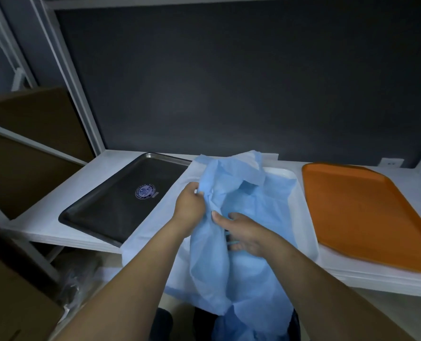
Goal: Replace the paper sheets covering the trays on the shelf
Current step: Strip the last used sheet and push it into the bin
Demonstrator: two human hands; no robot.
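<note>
- Left hand (189, 204): mine, over the left part of the white tray (292, 177), fingers curled and pinching a bunched fold of the blue sheet (253, 200).
- Right hand (246, 238): mine, over the near part of the white tray, thumb pressed on top of the sheet and fingers curled under it, gripping a gather of the paper.
- Blue sheet: crumpled and lifted between my two hands. Its far end lies in and over the white tray, and its near end hangs down past the shelf (44, 217) front, towards me.
- Whitish layer (153, 232): thin paper under the blue sheet, spread out left of the white tray and draping over the shelf front. I cannot tell whether it is a separate sheet.
- White tray: middle of three on the shelf. Only its far right rim and right wall show, and the rest is covered by the blue sheet.
- Dark tray (111, 205): just left of the white tray, metal, its floor uncovered and showing a round logo (144, 190). The whitish layer overlaps its right edge.
- Orange tray (367, 210): just right of the white tray, apart from it, its floor uncovered.
- Boxes (32, 163): brown cardboard, well left of the white tray, beyond the shelf post.
</note>
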